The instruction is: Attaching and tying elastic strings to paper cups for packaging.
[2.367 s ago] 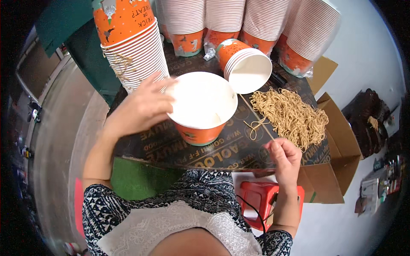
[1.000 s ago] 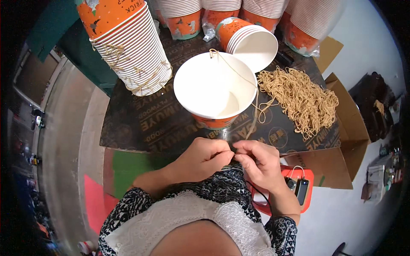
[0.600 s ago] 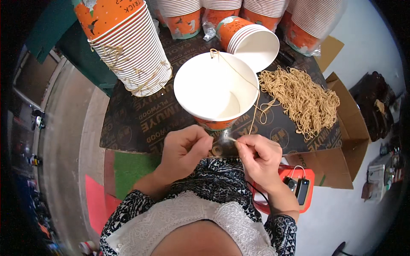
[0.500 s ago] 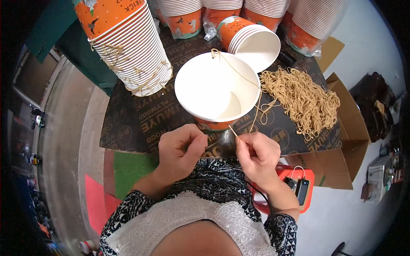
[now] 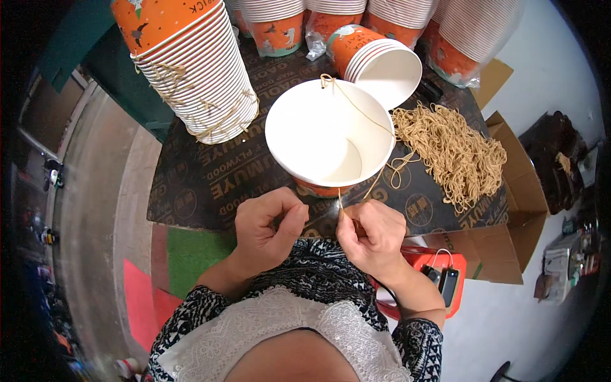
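A white-lined orange paper bucket (image 5: 305,137) stands mouth up in front of me near the table's edge. A tan cord (image 5: 359,109) is looped through a hole at its far rim and crosses the inside to the right rim. Just below the near rim, my right hand (image 5: 374,235) pinches a cord end (image 5: 340,198) between thumb and fingers. My left hand (image 5: 268,228) is beside it on the left, its fingers curled against the thumb. Whatever it grips, if anything, is hidden. The two hands are apart.
A tall stack of corded buckets (image 5: 197,76) stands at left. Several nested buckets (image 5: 388,73) lie sideways behind the bucket. A tangled cord pile (image 5: 452,156) sits at right. Wrapped bucket stacks (image 5: 280,35) line the back. A cardboard box (image 5: 525,223) and red container (image 5: 458,280) are at right.
My right hand has moved left, closer to my left hand, with the cord end still pinched. The left hand has barely moved. The view has shifted slightly.
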`<move>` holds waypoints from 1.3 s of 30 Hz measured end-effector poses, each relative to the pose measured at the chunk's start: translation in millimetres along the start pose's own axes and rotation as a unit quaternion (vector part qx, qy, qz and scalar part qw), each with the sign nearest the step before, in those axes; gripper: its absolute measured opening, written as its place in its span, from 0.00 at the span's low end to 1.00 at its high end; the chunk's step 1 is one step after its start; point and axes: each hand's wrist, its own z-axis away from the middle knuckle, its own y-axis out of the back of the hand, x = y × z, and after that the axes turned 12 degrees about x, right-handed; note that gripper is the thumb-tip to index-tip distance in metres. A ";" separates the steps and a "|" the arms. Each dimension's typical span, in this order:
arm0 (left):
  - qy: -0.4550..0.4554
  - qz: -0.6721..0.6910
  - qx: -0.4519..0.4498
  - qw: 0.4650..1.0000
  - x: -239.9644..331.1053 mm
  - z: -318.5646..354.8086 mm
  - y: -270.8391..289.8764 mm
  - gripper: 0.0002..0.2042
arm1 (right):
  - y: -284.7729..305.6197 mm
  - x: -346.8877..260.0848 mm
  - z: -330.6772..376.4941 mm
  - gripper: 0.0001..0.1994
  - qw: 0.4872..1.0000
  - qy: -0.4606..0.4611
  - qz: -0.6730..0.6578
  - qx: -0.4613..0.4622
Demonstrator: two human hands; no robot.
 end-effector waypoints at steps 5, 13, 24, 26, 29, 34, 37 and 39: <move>0.006 -0.006 -0.027 1.000 3.4 -0.4 3.7 0.10 | -1.6 0.0 -1.7 0.09 1.000 -0.005 0.004 -0.007; -0.002 -0.001 -0.024 1.000 3.8 -1.2 4.9 0.10 | -1.5 -1.8 -3.3 0.08 1.000 -0.015 0.009 -0.010; -0.084 -0.020 0.001 0.996 10.1 -19.1 2.7 0.05 | -4.5 5.2 -8.6 0.08 1.000 -0.005 0.012 -0.001; -0.106 -0.083 0.002 0.991 22.4 -34.2 6.3 0.02 | -5.9 8.5 -10.7 0.08 1.000 0.004 0.009 0.006; -0.303 -0.164 -0.011 0.939 12.8 -76.1 5.0 0.06 | -7.1 9.4 -13.9 0.08 1.000 0.006 0.014 0.003; -0.271 -0.227 -0.220 0.909 7.7 -111.4 4.1 0.09 | -7.8 12.6 -14.3 0.07 1.000 0.013 0.020 0.006; -0.187 -0.218 -0.368 0.884 9.1 -115.7 1.2 0.07 | -7.8 11.4 -16.5 0.06 1.000 0.018 0.022 0.002; -0.164 -0.237 -0.404 0.868 11.8 -119.3 -3.1 0.06 | -6.4 12.3 -16.8 0.06 1.000 0.019 0.025 0.001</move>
